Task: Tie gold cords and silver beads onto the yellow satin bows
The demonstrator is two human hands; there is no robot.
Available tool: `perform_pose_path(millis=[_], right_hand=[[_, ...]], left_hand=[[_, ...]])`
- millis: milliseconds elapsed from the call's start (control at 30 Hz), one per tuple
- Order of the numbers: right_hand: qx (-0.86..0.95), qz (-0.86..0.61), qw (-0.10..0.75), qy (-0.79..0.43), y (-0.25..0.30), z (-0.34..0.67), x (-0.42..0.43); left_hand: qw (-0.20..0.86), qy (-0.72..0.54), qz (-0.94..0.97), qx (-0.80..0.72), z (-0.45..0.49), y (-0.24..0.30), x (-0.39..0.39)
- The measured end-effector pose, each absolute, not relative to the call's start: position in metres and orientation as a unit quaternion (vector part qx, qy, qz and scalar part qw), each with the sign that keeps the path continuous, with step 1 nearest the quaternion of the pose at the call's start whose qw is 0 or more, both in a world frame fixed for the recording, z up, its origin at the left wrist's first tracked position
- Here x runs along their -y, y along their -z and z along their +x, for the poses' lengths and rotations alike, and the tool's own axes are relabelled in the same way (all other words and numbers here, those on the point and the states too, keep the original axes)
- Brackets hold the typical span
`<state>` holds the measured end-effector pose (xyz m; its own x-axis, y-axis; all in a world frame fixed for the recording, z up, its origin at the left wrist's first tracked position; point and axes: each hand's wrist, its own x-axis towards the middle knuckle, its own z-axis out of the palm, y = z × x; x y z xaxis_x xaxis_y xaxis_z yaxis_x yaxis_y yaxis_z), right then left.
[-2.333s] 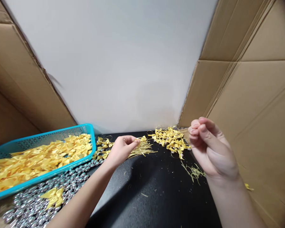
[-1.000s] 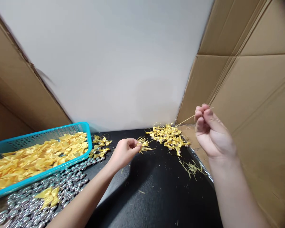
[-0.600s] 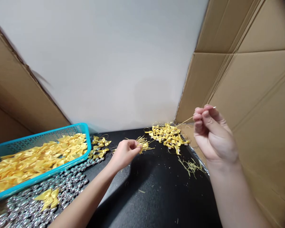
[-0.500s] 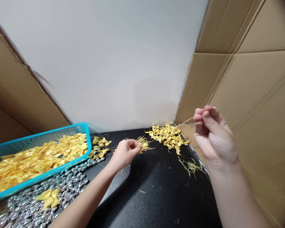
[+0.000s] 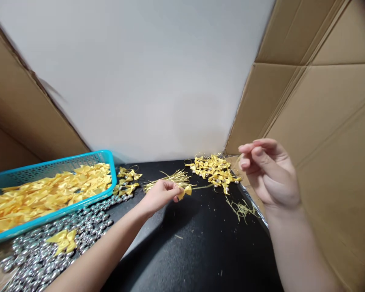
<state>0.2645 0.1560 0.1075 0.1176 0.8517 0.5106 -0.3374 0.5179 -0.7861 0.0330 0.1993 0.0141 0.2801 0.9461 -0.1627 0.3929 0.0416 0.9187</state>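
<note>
My left hand (image 5: 162, 194) pinches a yellow ribbon bow (image 5: 187, 190) above the dark tabletop. A thin yellow cord (image 5: 203, 187) runs from the bow toward my right hand (image 5: 269, 172), which is raised at the right with thumb and fingertips closed on the cord's far end; the tip itself is hard to make out. Just behind my left hand lies a bundle of cut gold cords (image 5: 178, 177). To its right is a pile of yellow bows with silvery beads and cord loops (image 5: 214, 168).
At left, a blue basket (image 5: 113, 172) holds many yellow bows. Silver beads (image 5: 91, 227) spread in front of it, with loose bows (image 5: 63, 242) on top. Finished-looking looped bows (image 5: 129, 174) lie by the basket. Cord scraps (image 5: 241, 209) lie at right. Cardboard panels (image 5: 322, 121) stand alongside.
My left hand has brought the bow slightly forward and down, clear of the cord bundle. My right hand has moved a little left, and the shiny tip at its fingers no longer shows.
</note>
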Motion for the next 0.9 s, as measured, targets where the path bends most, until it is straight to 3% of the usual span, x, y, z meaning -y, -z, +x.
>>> perform_pose_path(millis=[200,700,900], right_hand=[[0.529,-0.278,0.606,-0.524,-0.082,0.260,-0.136],[0.487,-0.348,0.498,-0.627,-0.051,0.273,-0.091],[0.536,-0.304,0.383,-0.688,-0.028,0.271,-0.082]], left_hand=[[0.542,-0.263,0.573,-0.556,0.030,0.016,-0.178],[0.466,-0.268,0.615,-0.578,0.024,0.037,-0.159],[0.485,-0.261,0.616,-0.563,0.021,0.035,-0.159]])
